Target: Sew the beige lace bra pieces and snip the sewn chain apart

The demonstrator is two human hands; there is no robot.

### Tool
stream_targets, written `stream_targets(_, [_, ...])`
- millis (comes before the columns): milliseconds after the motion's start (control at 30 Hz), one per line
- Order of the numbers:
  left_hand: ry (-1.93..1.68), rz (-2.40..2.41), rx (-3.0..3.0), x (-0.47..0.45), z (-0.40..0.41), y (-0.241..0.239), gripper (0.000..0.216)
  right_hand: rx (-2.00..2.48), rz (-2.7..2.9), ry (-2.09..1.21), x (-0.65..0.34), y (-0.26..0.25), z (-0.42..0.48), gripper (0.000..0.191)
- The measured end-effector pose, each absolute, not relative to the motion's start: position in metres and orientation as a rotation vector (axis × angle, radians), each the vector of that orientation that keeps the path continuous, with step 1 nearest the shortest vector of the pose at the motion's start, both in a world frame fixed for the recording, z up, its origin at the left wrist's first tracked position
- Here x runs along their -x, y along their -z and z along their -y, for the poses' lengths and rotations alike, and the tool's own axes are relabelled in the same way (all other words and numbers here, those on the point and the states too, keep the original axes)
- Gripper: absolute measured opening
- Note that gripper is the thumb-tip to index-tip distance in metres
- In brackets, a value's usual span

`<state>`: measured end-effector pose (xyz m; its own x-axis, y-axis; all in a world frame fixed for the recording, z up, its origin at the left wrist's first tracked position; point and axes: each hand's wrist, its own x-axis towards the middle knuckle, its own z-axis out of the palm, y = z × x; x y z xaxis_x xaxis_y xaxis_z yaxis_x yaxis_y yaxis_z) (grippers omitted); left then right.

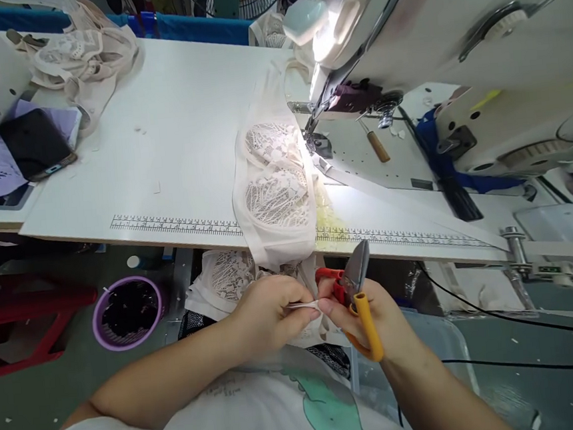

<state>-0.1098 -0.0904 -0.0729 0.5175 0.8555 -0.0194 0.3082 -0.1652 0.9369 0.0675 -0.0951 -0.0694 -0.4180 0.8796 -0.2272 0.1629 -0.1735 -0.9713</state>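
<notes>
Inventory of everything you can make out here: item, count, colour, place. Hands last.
table: 1, white, centre
sewing machine: 1, white, upper right
lace bra: 1, off-white, beside needle
bra pile: count unclear, beige, upper left
lace garments: count unclear, off-white, below table edge
ruler scale: 1, black markings, table front
wooden-handled tool: 1, brown handle, right of needle
phone: 1, black, left, on papers
basket: 1, purple, floor left
stool: 1, red, far left
cables: at least 2, black, lower right
scissors: 1 pair, red and orange handles, right hand
strip: 1, pale, between the hands
left hand: 1, bare, lower centre
right hand: 1, bare, right of left hand
</notes>
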Motion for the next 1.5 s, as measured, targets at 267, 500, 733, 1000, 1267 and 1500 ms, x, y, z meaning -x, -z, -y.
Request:
stream_targets(267, [-0.550, -0.943, -1.155, 0.111, 0.083, 0.066, 0.016, 1.133, 2.166, -1.615, -0.098, 0.070, 0.101, 0.062])
stream_targets(500, [-0.447, -1.019, -1.103, 0.111, 0.077, 0.067, 0.016, 1.165, 2.409, -1.512, -0.108, 0.080, 0.110, 0.067])
stream_targets(733, [-0.413, -0.961, -0.996, 0.116, 0.076, 0.074, 0.021, 1.207, 2.405, -1.499, -0.107, 0.080, 0.112, 0.063])
stream_targets(1000, [-0.416, -0.914, -0.949, 0.117, 0.074, 0.077, 0.026, 1.300, 2.294, -1.561, -0.106, 0.089, 0.120, 0.060])
stream_targets(1267, [-0.388, -0.946, -0.967, 0.123, 0.074, 0.074, 0.022, 1.402, 2.160, -1.438, -0.098, 0.094, 0.119, 0.053])
stream_targets(1500, [-0.505, -0.936, -0.969, 0.132, 0.082, 0.071, 0.028, 1.293, 2.086, -1.242, -0.102, 0.084, 0.122, 0.031])
